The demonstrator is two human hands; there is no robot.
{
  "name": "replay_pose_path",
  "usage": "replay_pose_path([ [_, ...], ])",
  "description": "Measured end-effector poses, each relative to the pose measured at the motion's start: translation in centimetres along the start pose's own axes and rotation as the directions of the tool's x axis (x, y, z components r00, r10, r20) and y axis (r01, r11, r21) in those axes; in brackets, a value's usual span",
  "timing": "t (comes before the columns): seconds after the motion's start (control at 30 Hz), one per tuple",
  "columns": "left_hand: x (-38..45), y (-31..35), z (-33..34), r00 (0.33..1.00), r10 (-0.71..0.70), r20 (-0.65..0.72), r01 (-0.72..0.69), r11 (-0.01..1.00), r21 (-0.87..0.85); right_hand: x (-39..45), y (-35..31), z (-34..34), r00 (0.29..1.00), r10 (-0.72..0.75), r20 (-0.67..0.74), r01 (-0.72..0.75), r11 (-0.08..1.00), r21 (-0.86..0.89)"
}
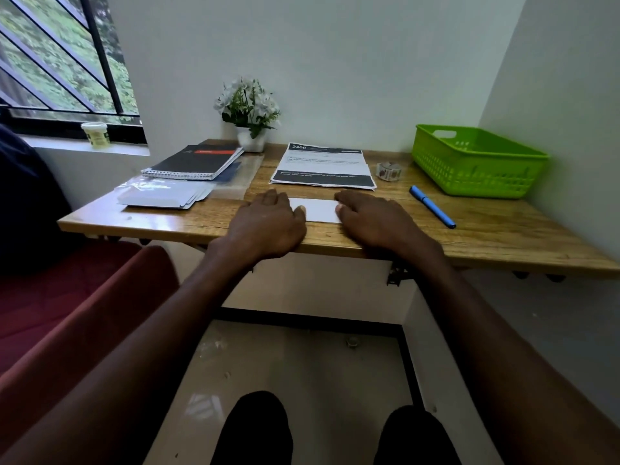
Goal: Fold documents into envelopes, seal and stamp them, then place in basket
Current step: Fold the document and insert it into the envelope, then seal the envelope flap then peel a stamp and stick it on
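Left hand [268,219], right hand [372,216]: fingers flat, pressing envelope [317,210] ends.

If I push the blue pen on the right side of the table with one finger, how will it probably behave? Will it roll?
The blue pen looks round and slim, so it would probably roll if pushed sideways. It lies on a glossy table, so it may slide easily. It looks light, and stiff enough to lift by one end.

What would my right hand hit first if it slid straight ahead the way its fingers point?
Probably the printed document. The right hand rests on the white envelope, fingers pointing toward the wall, and that sheet's near edge lies just beyond them, though depth is hard to judge.
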State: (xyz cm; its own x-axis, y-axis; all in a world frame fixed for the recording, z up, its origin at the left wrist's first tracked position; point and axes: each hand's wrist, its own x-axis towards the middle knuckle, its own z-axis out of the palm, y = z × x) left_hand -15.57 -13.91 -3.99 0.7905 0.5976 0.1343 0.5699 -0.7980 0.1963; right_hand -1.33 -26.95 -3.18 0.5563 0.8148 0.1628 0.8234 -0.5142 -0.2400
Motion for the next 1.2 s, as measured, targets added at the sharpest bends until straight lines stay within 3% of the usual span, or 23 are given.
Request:
replay_pose_path([
  [0.07, -0.2, -0.1, -0.5, 1.000, 0.025, -0.006, -0.026, 0.999, -0.040, -0.3, 0.3, 0.1, 0.995, 0.026, -0.094, -0.021, 0.998, 0.055],
  [0.17, 0.0, 0.0, -2.7, 0.990, 0.042, 0.133, -0.042, 0.999, -0.003, -0.3, 0.7, 0.2, 0.978, 0.052, -0.201, -0.029, 0.993, 0.116],
  [0.3, 2.0, 1.2, -6.3, 0.956, 0.041, 0.292, -0.089, 0.984, 0.152, -0.3, 0.8, 0.0, 0.975, 0.082, -0.205, -0.048, 0.985, 0.165],
  [0.43, 3.8, 1.4, -7.1, 0.931, 0.043, 0.363, -0.104, 0.983, 0.149, -0.4, 0.8, 0.1, 0.971, 0.120, -0.205, -0.079, 0.977, 0.197],
  [0.53, 4.8, 0.5, -6.7, 0.945, 0.071, 0.319, -0.087, 0.996, 0.036, -0.4, 1.0, 0.5, 0.950, 0.152, -0.272, -0.097, 0.974, 0.206],
  [0.63, 5.5, -0.9, -6.4, 0.977, 0.136, 0.167, -0.088, 0.959, -0.269, -0.6, 1.4, 0.8, 0.896, 0.207, -0.393, -0.082, 0.946, 0.312],
  [0.7, 5.3, -1.5, -6.3, 0.993, 0.115, 0.023, -0.085, 0.841, -0.534, -0.9, 1.6, 0.2, 0.834, 0.278, -0.476, -0.039, 0.891, 0.452],
  [0.8, 5.3, -1.4, -6.0, 0.996, 0.071, -0.047, -0.079, 0.563, -0.823, -0.9, 1.5, -0.9, 0.721, 0.370, -0.586, 0.020, 0.834, 0.551],
  [0.87, 5.9, -0.9, -5.5, 0.998, 0.043, -0.047, -0.060, 0.377, -0.924, -0.1, 0.6, -1.9, 0.753, 0.399, -0.523, 0.124, 0.695, 0.709],
  [0.97, 7.3, 0.0, -4.7, 1.000, -0.001, -0.017, -0.016, 0.184, -0.983, 3.1, -1.0, -2.5, 0.879, 0.370, -0.300, 0.234, 0.214, 0.948],
  [1.0, 7.9, 0.2, -4.5, 1.000, -0.011, -0.018, -0.016, 0.151, -0.988, 4.6, -1.2, -2.5, 0.871, 0.390, -0.298, 0.246, 0.178, 0.953],
  [1.03, 8.5, 0.4, -4.3, 0.999, -0.022, -0.034, -0.030, 0.139, -0.990, 6.1, -1.3, -2.5, 0.845, 0.422, -0.328, 0.262, 0.209, 0.942],
  [1.1, 10.3, 0.0, -4.2, 0.992, -0.069, -0.104, -0.089, 0.192, -0.977, 9.2, -1.6, -2.4, 0.815, 0.448, -0.368, 0.275, 0.259, 0.926],
  [1.13, 11.3, -0.6, -4.3, 0.979, -0.107, -0.173, -0.135, 0.296, -0.946, 10.8, -1.5, -2.4, 0.822, 0.447, -0.353, 0.259, 0.259, 0.931],
  [1.2, 12.8, -2.6, -4.9, 0.921, -0.105, -0.374, -0.227, 0.635, -0.738, 13.7, -1.3, -2.4, 0.840, 0.439, -0.319, 0.193, 0.308, 0.932],
])
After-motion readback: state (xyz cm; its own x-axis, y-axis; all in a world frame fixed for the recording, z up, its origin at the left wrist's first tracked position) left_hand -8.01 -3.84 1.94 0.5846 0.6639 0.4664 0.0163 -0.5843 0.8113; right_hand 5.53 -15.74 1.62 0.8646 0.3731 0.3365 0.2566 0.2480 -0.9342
